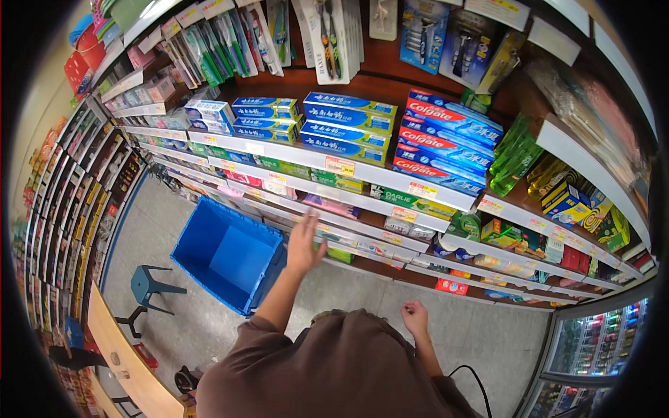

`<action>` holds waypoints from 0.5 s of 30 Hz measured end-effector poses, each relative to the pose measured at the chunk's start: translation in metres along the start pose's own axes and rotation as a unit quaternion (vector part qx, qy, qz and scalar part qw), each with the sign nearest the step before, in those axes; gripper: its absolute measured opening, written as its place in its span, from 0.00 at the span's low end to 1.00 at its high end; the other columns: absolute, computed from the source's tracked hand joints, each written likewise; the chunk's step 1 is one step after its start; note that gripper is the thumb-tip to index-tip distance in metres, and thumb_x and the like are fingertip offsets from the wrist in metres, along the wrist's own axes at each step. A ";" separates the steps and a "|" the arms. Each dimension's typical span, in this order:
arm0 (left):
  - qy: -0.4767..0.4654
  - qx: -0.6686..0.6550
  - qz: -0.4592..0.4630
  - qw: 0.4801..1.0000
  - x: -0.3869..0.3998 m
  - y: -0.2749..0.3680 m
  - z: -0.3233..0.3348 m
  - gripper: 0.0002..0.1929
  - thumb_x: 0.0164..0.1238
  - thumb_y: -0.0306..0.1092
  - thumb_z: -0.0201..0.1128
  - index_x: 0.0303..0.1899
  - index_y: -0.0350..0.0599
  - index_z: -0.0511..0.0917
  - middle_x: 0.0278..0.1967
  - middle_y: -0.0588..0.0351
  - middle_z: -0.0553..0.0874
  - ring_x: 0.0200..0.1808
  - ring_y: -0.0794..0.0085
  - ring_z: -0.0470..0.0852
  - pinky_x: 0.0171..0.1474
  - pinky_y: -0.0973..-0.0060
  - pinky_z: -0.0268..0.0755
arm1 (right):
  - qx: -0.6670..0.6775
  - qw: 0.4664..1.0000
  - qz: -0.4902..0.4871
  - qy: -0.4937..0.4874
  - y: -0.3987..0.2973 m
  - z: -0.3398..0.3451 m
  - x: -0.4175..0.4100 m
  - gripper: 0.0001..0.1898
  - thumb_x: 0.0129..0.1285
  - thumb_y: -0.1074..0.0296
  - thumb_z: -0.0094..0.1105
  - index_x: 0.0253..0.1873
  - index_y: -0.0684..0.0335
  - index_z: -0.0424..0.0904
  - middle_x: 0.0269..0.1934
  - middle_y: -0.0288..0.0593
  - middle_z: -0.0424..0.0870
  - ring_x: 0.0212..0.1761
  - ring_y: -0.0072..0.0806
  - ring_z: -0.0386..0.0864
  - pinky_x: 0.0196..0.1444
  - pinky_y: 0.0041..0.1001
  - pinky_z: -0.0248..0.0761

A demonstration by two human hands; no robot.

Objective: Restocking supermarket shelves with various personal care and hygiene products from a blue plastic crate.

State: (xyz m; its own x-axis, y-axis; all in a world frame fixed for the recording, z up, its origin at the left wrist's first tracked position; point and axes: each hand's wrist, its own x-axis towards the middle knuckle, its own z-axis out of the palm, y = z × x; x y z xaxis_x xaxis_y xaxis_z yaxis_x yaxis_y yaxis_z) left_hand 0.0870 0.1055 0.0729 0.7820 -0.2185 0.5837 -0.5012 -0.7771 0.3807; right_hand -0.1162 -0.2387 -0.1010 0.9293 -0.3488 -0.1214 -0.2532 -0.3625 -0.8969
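Observation:
My left hand (pixel 304 245) reaches forward in front of the lower shelves, thumb apart from the fingers and nothing in it. From this angle I cannot tell whether it touches the shelf edge. Left of it, a blue plastic crate (pixel 238 251) stands on the floor with only its bare bottom and walls showing inside. My right hand (pixel 414 316) hangs low over the floor, its fingers curled in, with no object visible in them. On the upper shelf are stacked Colgate toothpaste boxes (pixel 444 141) and blue-and-green toothpaste boxes (pixel 347 128). Darlie toothpaste boxes (pixel 413 201) lie one shelf lower.
Packaged toothbrushes (pixel 329 42) and carded razors (pixel 424 36) hang above. Green bottles (pixel 515 157) stand at right, near a glass-door cooler (pixel 590 339). A teal stool (pixel 149 286) and a wooden table (pixel 125 360) stand at left. A black cable (pixel 473 376) runs behind my right arm.

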 end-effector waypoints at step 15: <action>0.195 -0.082 0.262 0.942 0.014 0.026 -0.152 0.23 0.43 0.31 0.74 0.38 0.50 0.66 0.44 0.48 0.79 0.39 0.55 0.80 0.41 0.58 0.73 | -0.005 0.983 -0.014 -0.181 -0.079 0.118 -0.007 0.12 0.57 0.73 0.68 0.44 0.68 0.78 0.32 0.39 0.83 0.28 0.16 0.76 0.31 0.19 0.70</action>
State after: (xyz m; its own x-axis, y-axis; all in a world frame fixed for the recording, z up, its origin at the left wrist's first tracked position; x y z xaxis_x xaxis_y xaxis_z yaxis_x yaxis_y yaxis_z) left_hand 0.0287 0.1719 0.2005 0.2331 -0.2888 0.9286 -0.8556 -0.5148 0.0547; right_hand -0.0708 -0.1054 -0.0795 0.9700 -0.0084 -0.2430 -0.2281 -0.3773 -0.8975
